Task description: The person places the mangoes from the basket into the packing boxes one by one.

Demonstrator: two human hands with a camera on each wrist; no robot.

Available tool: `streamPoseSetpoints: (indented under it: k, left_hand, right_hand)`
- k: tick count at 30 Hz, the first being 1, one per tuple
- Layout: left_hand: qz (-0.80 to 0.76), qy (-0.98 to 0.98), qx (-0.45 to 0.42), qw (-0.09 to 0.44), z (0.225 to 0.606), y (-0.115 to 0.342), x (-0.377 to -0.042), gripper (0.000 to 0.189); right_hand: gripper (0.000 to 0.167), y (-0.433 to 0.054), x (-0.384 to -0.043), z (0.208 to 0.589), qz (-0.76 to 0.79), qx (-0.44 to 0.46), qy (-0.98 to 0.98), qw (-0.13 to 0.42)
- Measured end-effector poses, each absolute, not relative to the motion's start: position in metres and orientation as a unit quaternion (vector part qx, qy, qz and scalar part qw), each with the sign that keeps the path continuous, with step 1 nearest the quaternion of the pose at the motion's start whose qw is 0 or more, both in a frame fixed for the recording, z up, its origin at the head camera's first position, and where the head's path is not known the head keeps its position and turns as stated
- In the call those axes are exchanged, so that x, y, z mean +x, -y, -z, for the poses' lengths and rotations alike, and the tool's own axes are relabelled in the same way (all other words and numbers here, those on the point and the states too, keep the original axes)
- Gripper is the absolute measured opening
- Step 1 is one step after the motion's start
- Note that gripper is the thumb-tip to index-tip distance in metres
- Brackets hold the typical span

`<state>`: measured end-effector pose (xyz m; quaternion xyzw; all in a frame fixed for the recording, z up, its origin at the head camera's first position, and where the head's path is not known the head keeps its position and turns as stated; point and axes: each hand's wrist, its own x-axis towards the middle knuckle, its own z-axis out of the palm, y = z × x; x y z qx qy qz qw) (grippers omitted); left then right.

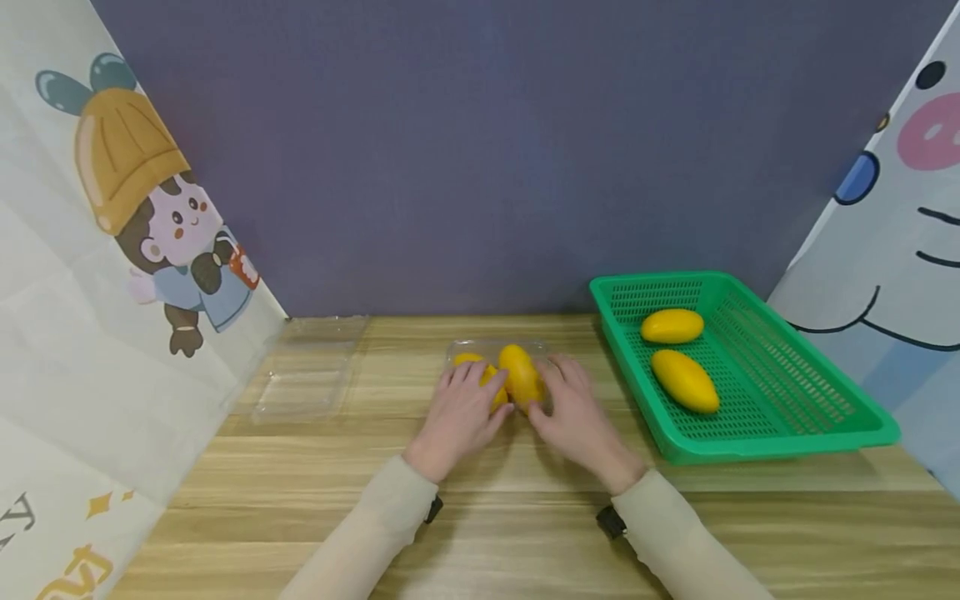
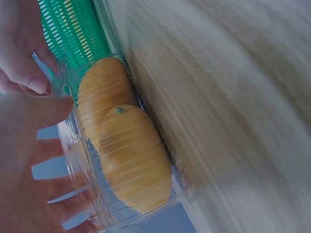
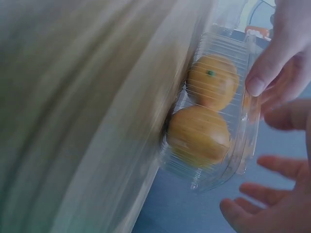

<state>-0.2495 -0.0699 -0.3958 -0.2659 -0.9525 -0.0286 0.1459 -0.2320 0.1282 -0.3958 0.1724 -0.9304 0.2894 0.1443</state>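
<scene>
Two yellow mangoes [image 1: 520,372] lie side by side in a clear ribbed plastic box [image 2: 138,216] on the table. My left hand [image 1: 461,412] reaches over the left mango and partly covers it. In the left wrist view its thumb lies at the box's rim, with the other fingers extended along the same edge. My right hand [image 1: 577,412] is at the right side of the box, beside the right mango. Seen from the right wrist, the right hand's fingers [image 3: 265,193] are spread and stand off from the rim.
On the right stands a green perforated basket [image 1: 780,447] with two more mangoes [image 1: 684,381] inside. Another clear plastic box [image 1: 300,392] sits at the back left of the wooden table [image 1: 517,542]. A dark panel [image 1: 480,167] rises behind, with printed sheets on both sides.
</scene>
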Motion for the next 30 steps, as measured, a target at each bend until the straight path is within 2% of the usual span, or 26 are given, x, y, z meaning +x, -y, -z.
streamPoseSetpoints:
  k: [6, 22, 30]
  left_hand:
    - [0.119, 0.948, -0.266, 0.130, 0.390, 0.078, -0.246, 0.054]
    - [0.147, 0.934, -0.259, 0.195, 0.384, 0.130, -0.246, 0.043]
    - [0.126, 0.941, -0.240, 0.201, 0.375, 0.163, -0.255, 0.041]
  right_hand:
    - [0.057, -0.123, -0.236, 0.398, -0.248, 0.224, 0.934, 0.124]
    - [0.058, -0.113, -0.263, 0.390, -0.218, 0.180, 0.955, 0.094]
    - [0.057, -0.113, -0.275, 0.388, -0.223, 0.169, 0.958, 0.068]
